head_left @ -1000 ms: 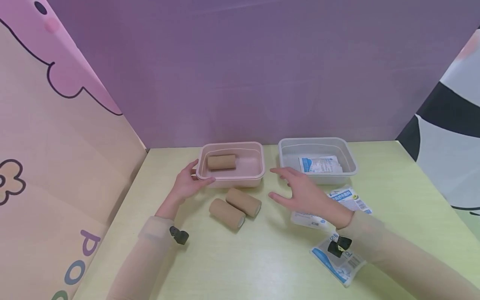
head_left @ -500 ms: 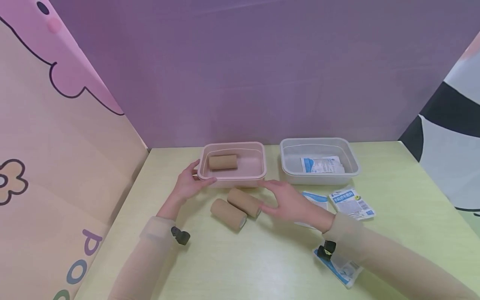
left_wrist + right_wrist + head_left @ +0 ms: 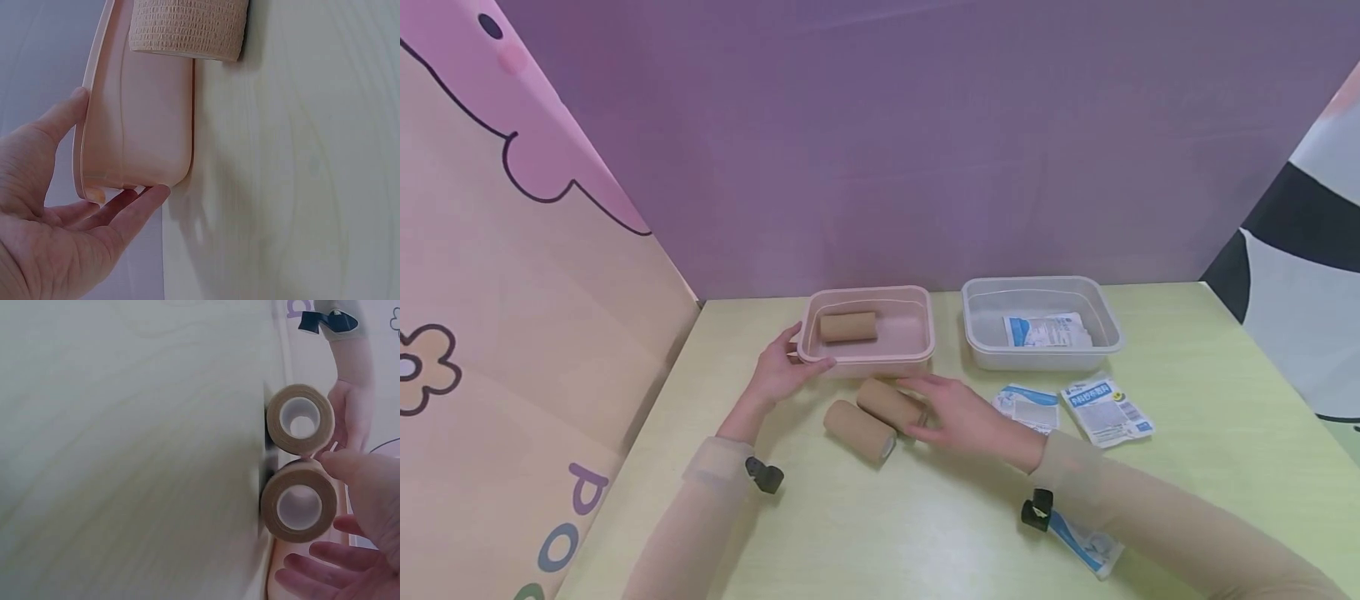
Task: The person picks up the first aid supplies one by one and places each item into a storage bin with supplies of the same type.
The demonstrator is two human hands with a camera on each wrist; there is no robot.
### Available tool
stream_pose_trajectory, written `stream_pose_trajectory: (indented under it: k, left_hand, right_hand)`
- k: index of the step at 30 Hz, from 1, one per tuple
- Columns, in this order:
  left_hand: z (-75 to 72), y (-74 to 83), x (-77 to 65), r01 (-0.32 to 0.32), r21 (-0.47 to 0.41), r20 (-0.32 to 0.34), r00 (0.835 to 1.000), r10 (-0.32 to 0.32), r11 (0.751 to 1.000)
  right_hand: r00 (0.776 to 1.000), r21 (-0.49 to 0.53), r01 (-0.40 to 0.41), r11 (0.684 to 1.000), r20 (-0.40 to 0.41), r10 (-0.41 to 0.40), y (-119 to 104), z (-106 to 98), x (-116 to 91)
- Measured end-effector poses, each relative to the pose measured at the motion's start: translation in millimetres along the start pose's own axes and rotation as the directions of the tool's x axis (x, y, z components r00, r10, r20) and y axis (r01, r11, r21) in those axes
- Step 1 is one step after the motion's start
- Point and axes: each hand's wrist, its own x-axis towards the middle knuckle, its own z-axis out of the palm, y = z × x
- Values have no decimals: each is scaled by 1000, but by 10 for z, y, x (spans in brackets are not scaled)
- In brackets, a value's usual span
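At its left front corner, the pink plastic box (image 3: 880, 367) is held by my left hand (image 3: 777, 375). The left wrist view shows the thumb on the box's rim and the fingers against its end wall. Two tan bandage rolls lie side by side on the table before the box: a nearer roll (image 3: 857, 431) and a farther roll (image 3: 886, 403). My right hand (image 3: 970, 421) is at the right end of the farther roll, thumb and fingers spread either side of its white-cored end (image 3: 269, 503). A third bandage roll (image 3: 847, 327) lies inside the pink box.
A pale grey plastic box (image 3: 1037, 360) with blue-and-white packets (image 3: 1048, 331) stands to the right. In front lie a gauze packet (image 3: 1107, 408), another packet (image 3: 1026, 407) and, partly under the right forearm, a third packet (image 3: 1090, 546). A purple wall (image 3: 925, 167) rises behind the table.
My right hand has moved left from in front of the grey box to the farther bandage roll, uncovering packets behind it. My left hand stays at the pink box's corner.
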Motion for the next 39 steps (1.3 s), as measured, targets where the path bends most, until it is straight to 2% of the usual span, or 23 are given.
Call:
stream_pose_trajectory:
  k: [11, 20, 23, 31, 39]
  left_hand:
    - [1, 9, -21, 0, -5, 4, 1000, 0, 1000]
    - [2, 5, -24, 2, -10, 4, 1000, -2, 1000]
    - [4, 7, -19, 1, -10, 2, 1000, -1, 1000]
    - [-4, 8, -17, -8, -12, 5, 1000, 9, 1000]
    - [1, -7, -16, -7, -19, 7, 1000, 7, 1000]
  right_hand:
    - [1000, 8, -8, 1000, -22, 8, -43, 70, 17]
    - [994, 40, -70, 997, -79, 73, -27, 37, 17]
    - [992, 45, -61, 997, -106, 65, -6, -28, 7]
    - [986, 152, -14, 988, -161, 39, 6, -360, -18]
    - [977, 122, -31, 992, -208, 56, 14, -610, 81]
